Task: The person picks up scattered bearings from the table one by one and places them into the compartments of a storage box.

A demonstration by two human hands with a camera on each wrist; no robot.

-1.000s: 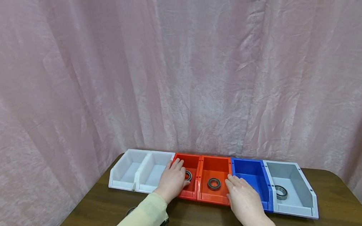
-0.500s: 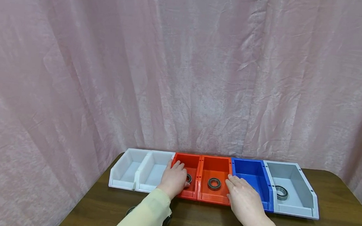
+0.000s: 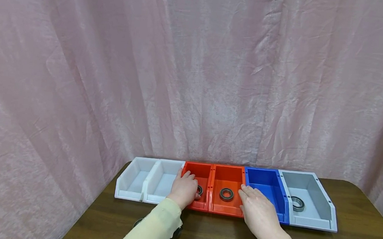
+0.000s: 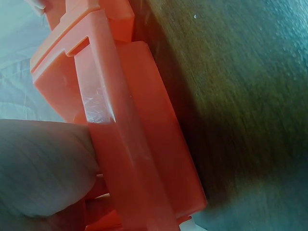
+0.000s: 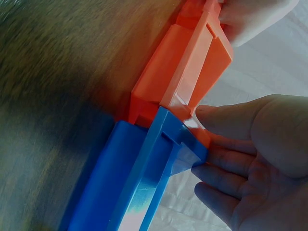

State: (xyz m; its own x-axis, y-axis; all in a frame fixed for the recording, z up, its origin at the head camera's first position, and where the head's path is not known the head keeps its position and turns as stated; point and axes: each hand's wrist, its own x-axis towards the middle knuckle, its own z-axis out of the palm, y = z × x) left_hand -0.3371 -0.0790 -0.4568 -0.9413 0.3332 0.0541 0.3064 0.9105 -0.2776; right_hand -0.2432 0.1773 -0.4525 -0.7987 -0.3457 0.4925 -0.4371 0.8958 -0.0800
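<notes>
Two slack grips, neither closed: the left hand (image 3: 183, 190) spreads over one red bin (image 3: 202, 169), its thumb just beside the metal ring (image 3: 201, 190) lying inside; the right hand (image 3: 259, 212) is where another red bin (image 3: 228, 173) meets the blue bin (image 3: 263, 175). A careless press could jog the ring or push the bins askew. The right wrist view shows an empty palm (image 5: 269, 199) the head view hides; whether left fingertips touch the ring, I can't tell.

No text, label, brand, number or sign can be read in any of the 3 views, whether on the coloured bins (image 3: 229, 179), the dark rings (image 3: 226, 199) or the wooden table (image 3: 215, 235).
</notes>
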